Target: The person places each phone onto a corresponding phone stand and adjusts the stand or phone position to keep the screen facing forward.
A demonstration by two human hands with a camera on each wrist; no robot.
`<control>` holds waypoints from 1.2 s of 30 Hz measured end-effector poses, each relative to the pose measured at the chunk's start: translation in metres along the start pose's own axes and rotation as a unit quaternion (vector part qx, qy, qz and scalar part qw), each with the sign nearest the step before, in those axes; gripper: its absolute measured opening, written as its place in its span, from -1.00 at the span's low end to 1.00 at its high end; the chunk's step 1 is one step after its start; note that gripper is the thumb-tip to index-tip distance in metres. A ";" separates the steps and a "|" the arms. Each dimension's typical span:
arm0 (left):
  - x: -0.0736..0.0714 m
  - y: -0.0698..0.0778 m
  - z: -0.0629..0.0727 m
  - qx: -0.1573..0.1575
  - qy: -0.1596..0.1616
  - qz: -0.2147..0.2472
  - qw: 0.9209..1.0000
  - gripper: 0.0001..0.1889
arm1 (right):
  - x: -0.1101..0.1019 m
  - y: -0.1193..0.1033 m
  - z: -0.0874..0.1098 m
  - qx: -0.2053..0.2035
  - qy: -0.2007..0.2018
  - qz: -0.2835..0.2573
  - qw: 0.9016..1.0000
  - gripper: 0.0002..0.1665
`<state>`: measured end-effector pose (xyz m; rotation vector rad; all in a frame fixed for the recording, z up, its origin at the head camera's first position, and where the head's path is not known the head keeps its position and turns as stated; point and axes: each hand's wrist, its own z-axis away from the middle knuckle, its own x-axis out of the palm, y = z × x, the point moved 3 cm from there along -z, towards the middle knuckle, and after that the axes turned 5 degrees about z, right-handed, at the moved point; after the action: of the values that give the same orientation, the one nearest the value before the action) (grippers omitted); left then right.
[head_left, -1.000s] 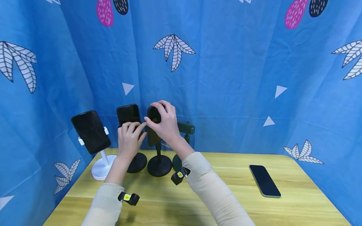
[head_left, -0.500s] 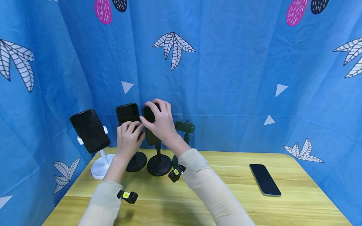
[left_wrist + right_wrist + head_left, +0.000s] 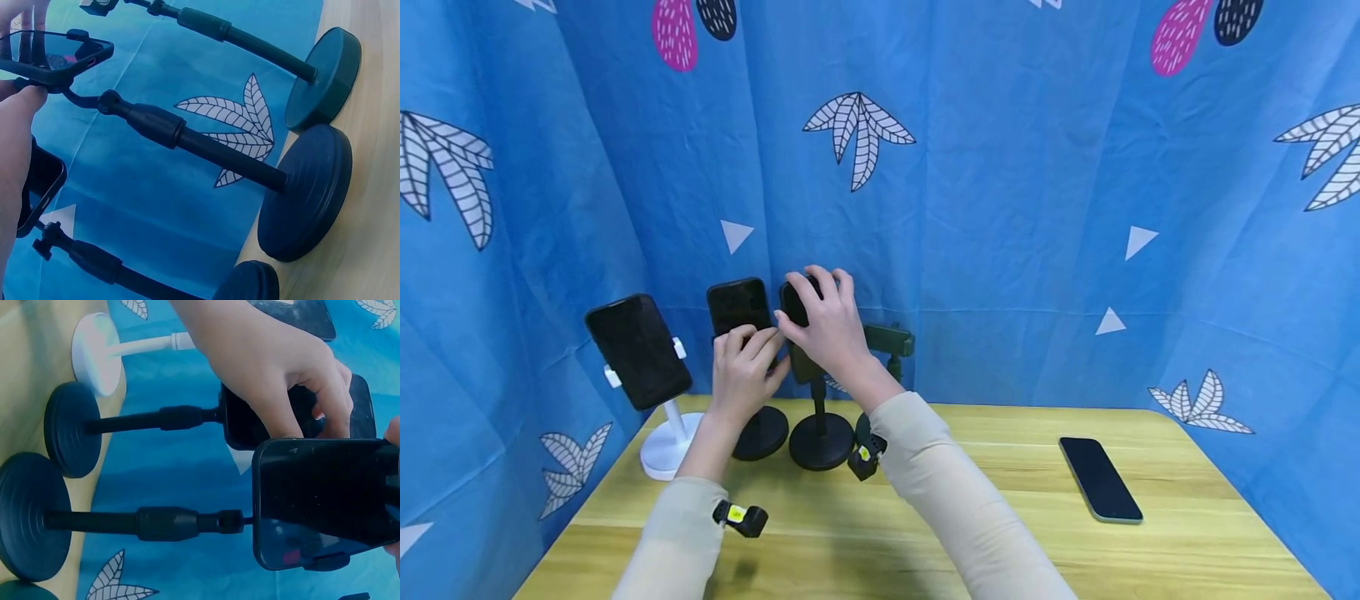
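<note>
A black phone (image 3: 805, 365) sits upright in the clamp of a black phone stand (image 3: 822, 440), third in a row. My right hand (image 3: 832, 329) grips that phone from the right, fingers bent over its top and thumb across its front. My left hand (image 3: 743, 371) is at the phone's left edge, thumb and bent fingers pinching the clamp there; in the right wrist view its fingertips (image 3: 337, 428) go partly behind the phone (image 3: 325, 497). In the left wrist view the left thumb (image 3: 31, 97) lies against the clamp under the phone (image 3: 69, 59).
Left of the hands, a white stand (image 3: 666, 446) and a second black stand (image 3: 762, 433) each bear a black phone. A dark green stand (image 3: 889, 340) is partly behind the right arm. Another phone (image 3: 1101, 479) lies flat on the wooden table (image 3: 1000, 467). Blue curtains hang close behind.
The right hand and the phone's upper part have shifted slightly left since a second ago. The left hand stays at the phone's left edge.
</note>
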<state>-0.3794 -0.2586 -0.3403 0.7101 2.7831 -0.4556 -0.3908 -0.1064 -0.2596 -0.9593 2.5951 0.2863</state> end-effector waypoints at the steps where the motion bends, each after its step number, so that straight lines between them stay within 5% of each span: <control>1: 0.000 0.000 0.000 0.004 0.002 -0.002 1.000 -0.66 | 0.000 0.000 0.000 -0.004 0.001 0.008 1.000 -0.47; 13: -0.002 0.002 -0.002 0.041 0.015 -0.017 0.999 -0.63 | 0.002 -0.002 0.000 -0.027 -0.011 0.090 0.996 -0.47; 36: -0.007 0.001 -0.008 0.063 0.007 -0.044 0.997 -0.61 | 0.001 0.000 0.000 -0.021 0.013 0.087 0.996 -0.49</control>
<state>-0.3741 -0.2575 -0.3311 0.6205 2.8282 -0.6501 -0.3920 -0.1069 -0.2597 -0.7550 2.7111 0.3766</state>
